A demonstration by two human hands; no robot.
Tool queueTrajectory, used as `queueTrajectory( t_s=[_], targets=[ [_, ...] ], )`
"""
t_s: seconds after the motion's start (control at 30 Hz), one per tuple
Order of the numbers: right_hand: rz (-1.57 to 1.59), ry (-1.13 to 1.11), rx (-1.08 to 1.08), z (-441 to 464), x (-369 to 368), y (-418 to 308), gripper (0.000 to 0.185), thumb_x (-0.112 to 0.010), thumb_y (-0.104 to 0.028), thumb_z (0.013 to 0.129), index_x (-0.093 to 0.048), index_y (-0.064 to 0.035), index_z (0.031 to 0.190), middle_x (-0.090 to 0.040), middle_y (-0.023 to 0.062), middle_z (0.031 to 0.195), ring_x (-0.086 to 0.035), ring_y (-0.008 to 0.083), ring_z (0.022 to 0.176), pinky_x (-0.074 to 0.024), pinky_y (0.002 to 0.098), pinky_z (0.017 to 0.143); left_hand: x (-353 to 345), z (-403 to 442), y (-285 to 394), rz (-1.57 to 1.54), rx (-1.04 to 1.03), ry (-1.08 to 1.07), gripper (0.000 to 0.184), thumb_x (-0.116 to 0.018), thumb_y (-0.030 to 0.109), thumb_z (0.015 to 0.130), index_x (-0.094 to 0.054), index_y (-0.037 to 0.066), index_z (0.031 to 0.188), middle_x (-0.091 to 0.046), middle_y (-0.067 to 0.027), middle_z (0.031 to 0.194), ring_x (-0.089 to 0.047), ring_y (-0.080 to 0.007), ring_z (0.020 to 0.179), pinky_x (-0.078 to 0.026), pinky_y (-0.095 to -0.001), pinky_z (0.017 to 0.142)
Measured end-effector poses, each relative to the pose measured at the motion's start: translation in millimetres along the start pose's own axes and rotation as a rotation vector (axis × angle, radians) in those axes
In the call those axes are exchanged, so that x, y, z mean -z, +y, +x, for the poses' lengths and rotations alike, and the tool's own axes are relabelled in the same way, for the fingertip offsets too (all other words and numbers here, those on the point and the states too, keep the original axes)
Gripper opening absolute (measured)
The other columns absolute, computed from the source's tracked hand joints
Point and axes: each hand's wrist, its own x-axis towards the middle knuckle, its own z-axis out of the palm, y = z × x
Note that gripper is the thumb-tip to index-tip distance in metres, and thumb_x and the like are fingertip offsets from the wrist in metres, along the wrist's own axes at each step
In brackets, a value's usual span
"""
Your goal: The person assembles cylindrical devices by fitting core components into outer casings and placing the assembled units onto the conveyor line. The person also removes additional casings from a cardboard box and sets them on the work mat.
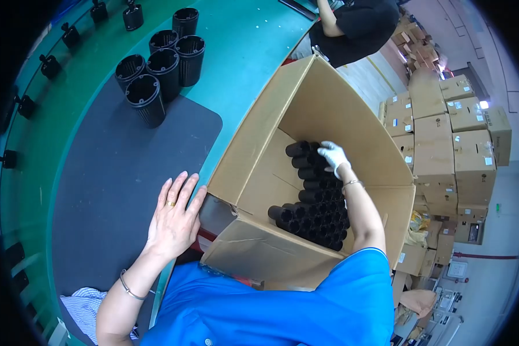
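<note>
My left hand (176, 216) lies flat with fingers outstretched at the edge of the dark grey mat (127, 190), beside the box, holding nothing. Inside the large open cardboard box (262, 164), my white-gloved right hand (333, 157) curls its fingers around the end of a black plastic cylinder (313, 147) in the upper row. Many similar black cylinders (320, 216) lie on their sides, stacked against the box's right side. On the table, several open-topped black cylinders with slotted walls (145, 99) stand upright in a cluster beyond my left hand.
Small black parts (50, 66) stand spaced along a green curved surface (57, 109) at left. A striped cloth (86, 308) lies near my left forearm. Another person in black (360, 29) is beyond the box. Stacked cartons (435, 147) stand at right.
</note>
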Motion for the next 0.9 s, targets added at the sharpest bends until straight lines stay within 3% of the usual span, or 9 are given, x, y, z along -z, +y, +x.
queueTrajectory(
  t_s=[0.03,0.1,0.13,0.27,0.47,0.77,0.9],
  targets=[
    [-0.001,-0.007,0.012,17.5,-8.2,24.7,0.044,-0.061,-0.021,0.083,-0.055,-0.0106,0.126,-0.048,0.0150,0.134,-0.048,0.0317,0.121,-0.0469,0.0414,0.095,1.2,-0.2,0.7,0.005,-0.002,0.001,0.046,-0.057,0.008,0.081,-0.050,0.002,0.126,-0.041,-0.0177,0.138,-0.031,-0.0340,0.135,-0.022,-0.0481,0.113],
    [-0.575,0.042,0.423,46.8,-17.8,61.9,0.050,-0.059,-0.012,0.080,-0.052,-0.0204,0.129,-0.037,0.0129,0.144,-0.040,0.0358,0.129,-0.0390,0.0396,0.104,3.2,0.1,-0.3,0.020,-0.001,0.000,0.046,-0.057,0.009,0.082,-0.049,0.003,0.127,-0.041,-0.0174,0.139,-0.031,-0.0335,0.135,-0.022,-0.0478,0.113],
    [-0.573,0.036,0.436,49.4,-17.8,65.3,0.050,-0.059,-0.012,0.080,-0.052,-0.0204,0.129,-0.037,0.0129,0.144,-0.040,0.0358,0.129,-0.0390,0.0396,0.104,4.3,0.4,-0.9,0.029,0.009,0.002,0.046,-0.057,0.009,0.082,-0.049,0.003,0.127,-0.041,-0.0174,0.139,-0.031,-0.0335,0.135,-0.022,-0.0478,0.113],
    [-1.123,-0.077,0.580,59.9,-13.7,81.0,0.060,-0.058,-0.005,0.075,-0.050,-0.0277,0.131,-0.030,0.0086,0.149,-0.036,0.0374,0.131,-0.0364,0.0378,0.106,4.7,1.2,0.4,0.022,0.018,-0.023,0.044,-0.056,0.010,0.083,-0.050,0.005,0.127,-0.042,-0.0164,0.139,-0.032,-0.0322,0.135,-0.023,-0.0470,0.113],
    [-0.998,-0.023,0.755,82.2,-26.2,94.3,0.064,-0.055,0.001,0.073,-0.051,-0.0286,0.129,-0.030,0.0058,0.149,-0.035,0.0363,0.132,-0.0386,0.0393,0.104,4.9,2.8,0.0,0.040,0.037,-0.040,0.043,-0.055,0.011,0.084,-0.050,0.006,0.127,-0.042,-0.0149,0.139,-0.032,-0.0311,0.135,-0.023,-0.0461,0.113],
    [-1.256,0.193,0.851,74.6,-23.0,80.2,0.061,-0.056,0.001,0.069,-0.053,-0.0256,0.123,-0.034,0.0069,0.146,-0.037,0.0358,0.130,-0.0438,0.0380,0.098,4.0,5.1,2.1,0.059,0.068,-0.075,0.043,-0.055,0.013,0.087,-0.049,0.008,0.128,-0.041,-0.0133,0.140,-0.031,-0.0301,0.136,-0.023,-0.0457,0.113],
    [-1.197,0.050,0.864,74.6,-17.4,79.2,0.061,-0.058,-0.002,0.067,-0.053,-0.0231,0.124,-0.039,0.0080,0.143,-0.040,0.0361,0.127,-0.0452,0.0372,0.096,3.1,4.5,3.0,0.072,0.069,-0.092,0.043,-0.055,0.014,0.087,-0.049,0.008,0.129,-0.041,-0.0132,0.141,-0.031,-0.0298,0.136,-0.023,-0.0458,0.113]
  ],
)
